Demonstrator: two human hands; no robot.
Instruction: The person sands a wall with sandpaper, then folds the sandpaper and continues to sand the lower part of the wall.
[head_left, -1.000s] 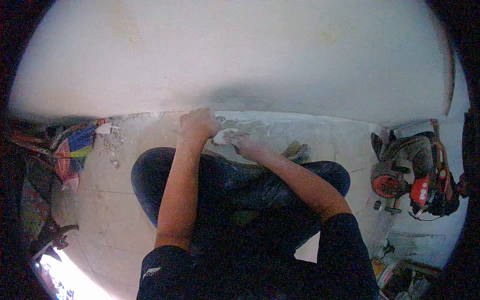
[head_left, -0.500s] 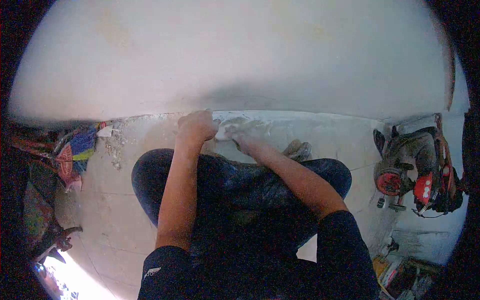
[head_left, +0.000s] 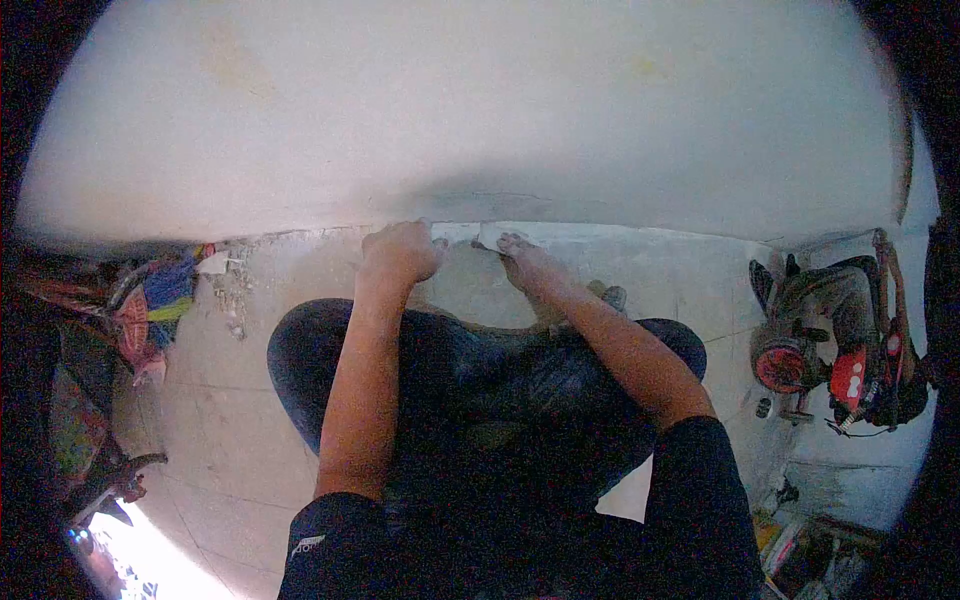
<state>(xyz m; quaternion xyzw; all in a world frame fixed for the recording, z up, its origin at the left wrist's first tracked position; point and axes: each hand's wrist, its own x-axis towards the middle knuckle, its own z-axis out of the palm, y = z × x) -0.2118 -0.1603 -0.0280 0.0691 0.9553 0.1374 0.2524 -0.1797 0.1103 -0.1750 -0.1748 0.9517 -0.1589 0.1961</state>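
My left hand (head_left: 402, 250) is closed near the foot of the pale wall (head_left: 480, 110); what it grips, if anything, cannot be made out. To its right, my right hand (head_left: 522, 262) has its fingers curled round a small whitish flat piece (head_left: 491, 236) at the line where wall and floor meet. Between the hands lies a strip of pale tiled floor (head_left: 465, 275). My folded legs (head_left: 480, 380) in dark trousers are just below both hands.
At the right stands a dark object with a red-rimmed wheel (head_left: 780, 365). Colourful cloth or bags (head_left: 160, 295) lie at the left. Assorted items (head_left: 810, 555) fill the lower right corner. Bright light falls on the floor (head_left: 160, 550) at lower left.
My right hand has moved right and up, closer to the wall, and is less blurred. The whitish piece at its fingers now shows more clearly. My left hand has hardly moved.
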